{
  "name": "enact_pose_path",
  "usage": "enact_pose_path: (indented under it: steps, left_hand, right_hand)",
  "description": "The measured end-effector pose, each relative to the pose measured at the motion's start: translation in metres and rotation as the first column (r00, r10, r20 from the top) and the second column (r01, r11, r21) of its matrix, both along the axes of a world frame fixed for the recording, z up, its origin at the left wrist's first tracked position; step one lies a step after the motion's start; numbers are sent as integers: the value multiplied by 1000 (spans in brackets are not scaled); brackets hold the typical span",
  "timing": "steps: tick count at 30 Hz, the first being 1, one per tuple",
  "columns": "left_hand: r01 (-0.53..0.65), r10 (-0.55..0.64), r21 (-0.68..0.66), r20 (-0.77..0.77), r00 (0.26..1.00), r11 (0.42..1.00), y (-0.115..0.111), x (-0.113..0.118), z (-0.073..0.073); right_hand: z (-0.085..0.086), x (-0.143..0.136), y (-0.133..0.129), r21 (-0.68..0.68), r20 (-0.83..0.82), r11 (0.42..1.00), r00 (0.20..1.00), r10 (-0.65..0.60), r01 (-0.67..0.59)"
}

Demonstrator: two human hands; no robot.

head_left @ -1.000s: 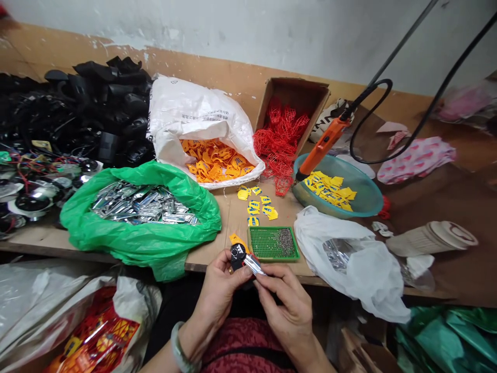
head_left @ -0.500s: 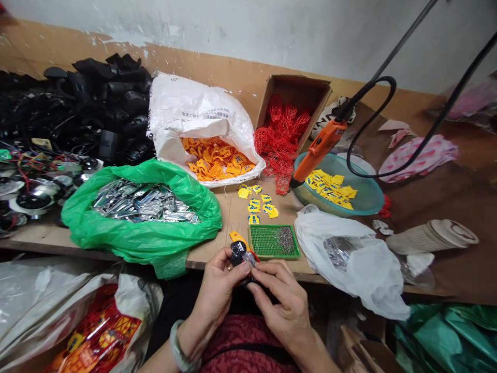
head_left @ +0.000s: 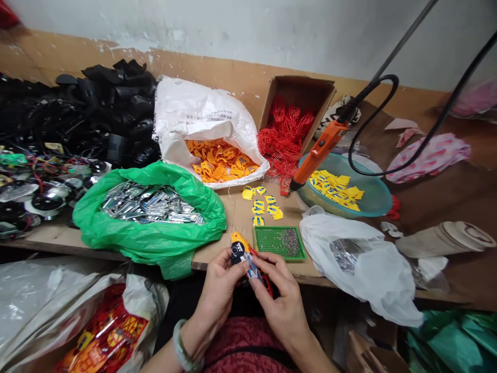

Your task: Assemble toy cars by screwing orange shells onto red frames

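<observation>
Left hand (head_left: 220,282) closed on the toy-like assembly (head_left: 238,249), thumb on top, fingers curled round its side. Right hand (head_left: 281,292) pinching the same assembly from its right, thumb and fingertips near the silver-blue strip (head_left: 253,268) that lies on it. Assembly sits between both hands, at the near table edge; black round part plus an orange tip pointing away from the hands, red along the right-hand side. Exact seating of strip can't be told, fingers cover it.

Just beyond right hand: green tray (head_left: 267,241), small metal bits (head_left: 291,241) heaped at its right end. Past tray: loose yellow pieces (head_left: 274,212) on table (head_left: 235,207). Farther out and right of both hands: orange driver (head_left: 318,153) hanging tip down, near bluish bowl (head_left: 375,189) of yellow parts. Right of right hand: white plastic bag (head_left: 376,282). Left of and beyond left hand: green bag (head_left: 180,254) full of silver strips (head_left: 151,202). Behind that: white sack (head_left: 194,106), mouth toward the hands, orange parts (head_left: 223,160) inside. Pale bangle (head_left: 182,346) on left wrist.
</observation>
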State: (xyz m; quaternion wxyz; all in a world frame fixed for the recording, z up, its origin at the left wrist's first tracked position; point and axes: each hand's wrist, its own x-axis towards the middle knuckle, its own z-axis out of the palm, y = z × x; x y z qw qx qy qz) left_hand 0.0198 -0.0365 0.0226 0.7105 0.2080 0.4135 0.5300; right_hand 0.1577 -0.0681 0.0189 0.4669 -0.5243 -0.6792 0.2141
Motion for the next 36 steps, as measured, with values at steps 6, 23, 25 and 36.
enact_pose_path:
  steps: [6, 23, 25, 36]
  left_hand:
    - [-17, 14, 58, 39, 999, 998, -5, -12, -1]
    - [-62, 51, 81, 129, 990, 995, -37, -92, -21]
    - [-93, 82, 78, 139, 987, 993, -37, -99, -21]
    - [-150, 149, -13, 236, 960, 989, -36, -114, -25]
  right_hand:
    - [-10, -11, 5, 49, -71, 996, 994, 78, -74]
    - [12, -146, 179, -241, 439, 893, 778, 450, -381]
    - [7, -159, 187, -282, 501, 877, 720, 480, -389]
    - [2, -163, 193, -304, 554, 873, 675, 487, -381]
